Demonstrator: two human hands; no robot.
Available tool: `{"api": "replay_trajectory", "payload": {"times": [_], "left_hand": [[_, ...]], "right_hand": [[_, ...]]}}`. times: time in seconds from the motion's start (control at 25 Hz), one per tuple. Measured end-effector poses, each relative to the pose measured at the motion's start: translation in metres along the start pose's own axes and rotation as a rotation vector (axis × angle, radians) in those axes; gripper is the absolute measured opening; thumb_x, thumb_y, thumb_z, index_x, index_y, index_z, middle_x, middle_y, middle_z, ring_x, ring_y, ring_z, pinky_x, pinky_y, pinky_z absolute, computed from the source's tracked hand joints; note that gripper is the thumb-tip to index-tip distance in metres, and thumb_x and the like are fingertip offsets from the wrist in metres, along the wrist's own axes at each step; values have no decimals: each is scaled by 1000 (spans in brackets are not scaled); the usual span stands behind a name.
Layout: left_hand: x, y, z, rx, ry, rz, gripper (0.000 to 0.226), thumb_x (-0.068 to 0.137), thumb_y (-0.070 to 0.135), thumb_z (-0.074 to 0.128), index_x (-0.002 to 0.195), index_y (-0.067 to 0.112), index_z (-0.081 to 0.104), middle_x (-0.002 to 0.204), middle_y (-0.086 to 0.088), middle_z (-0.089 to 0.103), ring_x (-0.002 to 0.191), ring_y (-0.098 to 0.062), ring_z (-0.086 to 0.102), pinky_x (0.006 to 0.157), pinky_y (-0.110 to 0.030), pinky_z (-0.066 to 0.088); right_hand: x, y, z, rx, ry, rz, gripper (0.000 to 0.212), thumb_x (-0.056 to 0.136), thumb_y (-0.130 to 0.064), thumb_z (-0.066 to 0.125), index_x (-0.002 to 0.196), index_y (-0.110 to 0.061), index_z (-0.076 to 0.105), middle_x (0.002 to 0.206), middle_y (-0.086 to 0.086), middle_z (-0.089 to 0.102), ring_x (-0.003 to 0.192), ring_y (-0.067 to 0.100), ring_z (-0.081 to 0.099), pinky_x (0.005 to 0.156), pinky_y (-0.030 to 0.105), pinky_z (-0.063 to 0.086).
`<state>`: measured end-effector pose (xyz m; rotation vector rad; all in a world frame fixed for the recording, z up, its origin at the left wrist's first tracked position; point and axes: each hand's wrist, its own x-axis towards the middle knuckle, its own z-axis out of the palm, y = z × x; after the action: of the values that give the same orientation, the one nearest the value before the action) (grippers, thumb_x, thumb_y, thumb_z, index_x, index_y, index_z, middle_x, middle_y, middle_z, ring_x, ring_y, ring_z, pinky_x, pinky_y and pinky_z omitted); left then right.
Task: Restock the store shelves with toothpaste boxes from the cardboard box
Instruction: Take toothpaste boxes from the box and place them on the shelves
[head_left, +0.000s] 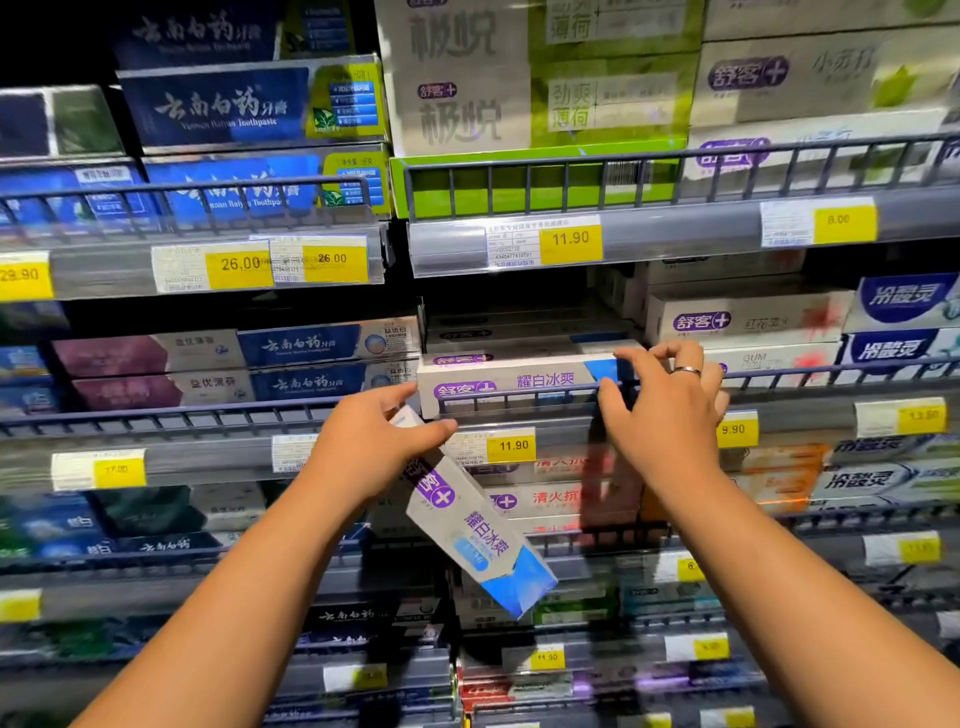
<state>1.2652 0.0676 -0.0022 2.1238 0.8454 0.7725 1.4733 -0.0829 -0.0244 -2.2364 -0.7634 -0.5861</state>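
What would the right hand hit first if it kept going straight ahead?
Probably the blue end of the shelved toothpaste box, which the right hand seems to pinch; depth is unclear. The left hand holds a second box.

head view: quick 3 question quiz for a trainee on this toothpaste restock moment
1. True or false: the hand-held box in the left hand lies flat on a shelf.
2. What does the price tag just below the shelved box read? A 11.90, B 26.00, C 8.00.
3. Fill in: the right hand pinches the shelved box at its ____ coloured end.

Key: 1 false, it hangs tilted in front of the shelves; 2 A; 3 blue.
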Motion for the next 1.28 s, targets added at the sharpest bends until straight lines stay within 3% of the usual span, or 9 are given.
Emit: {"api": "replay_trajectory", "payload": {"times": [0.12,0.36,0.52,0.64,0.76,0.88,1.0,1.16,1.28], "left_hand": [[-3,6,-10,-97,118,48,30,78,31,76,106,22,69,90,8,71,65,6,63,51,-7,41],[-12,22,-18,-835,175,-93,15,86,21,68,99,13,68,74,-7,73,61,-18,67,54,-27,55],[-15,28,-8,-958,242,-56,10,87,23,66,92,14,65,71,-6,68,61,-18,66,59,-31,58],[-11,31,0,-1022,244,-89,27,81,35,68,96,13,62,69,-5,68,62,-18,67,66,-36,59],[-3,31,2,-988,260,-107,57,77,45,66,120,11,50,89,-6,70,66,-14,69,63,-32,58],[0,29,7,-885,254,-3,35,90,19,64,119,22,44,115,-9,62,83,-17,68,69,-32,54],[5,24,11,-803,206,101,43,91,11,62,130,21,48,113,1,67,93,-9,69,82,-26,53],[16,24,13,-482,205,183,48,91,24,64,136,34,50,142,1,50,125,-6,52,106,-29,42],[24,25,16,-469,309,146,63,90,19,65,145,25,36,135,7,41,93,26,47,77,5,37]], "right_hand": [[-11,-2,-5,73,-17,8,37,87,-36,58,123,-26,56,128,6,40,117,31,33,93,43,31],[-31,-2,-27,501,-146,55,29,93,-36,52,118,-24,54,126,3,47,101,18,54,75,27,40],[-38,-4,-38,655,-317,139,41,88,-48,55,124,-29,49,127,-6,53,113,11,50,77,25,40],[-38,-4,-46,755,-259,185,57,78,-36,74,128,-29,48,119,-6,54,99,6,59,77,24,48],[-32,-6,-50,847,-161,222,56,77,-20,77,126,-26,51,114,-4,56,82,-8,57,66,14,49],[-23,-9,-46,913,-44,245,56,78,-16,76,129,-19,52,116,0,59,90,2,60,69,13,47],[-13,-16,-42,894,29,230,55,82,-15,73,132,-15,51,119,-1,56,99,11,56,67,2,44],[2,-21,-33,830,76,192,60,80,-15,74,134,-20,48,131,4,53,117,19,54,93,34,51],[13,-28,-31,783,97,147,60,82,-17,72,136,-22,45,132,3,52,117,17,52,95,33,48]]}}
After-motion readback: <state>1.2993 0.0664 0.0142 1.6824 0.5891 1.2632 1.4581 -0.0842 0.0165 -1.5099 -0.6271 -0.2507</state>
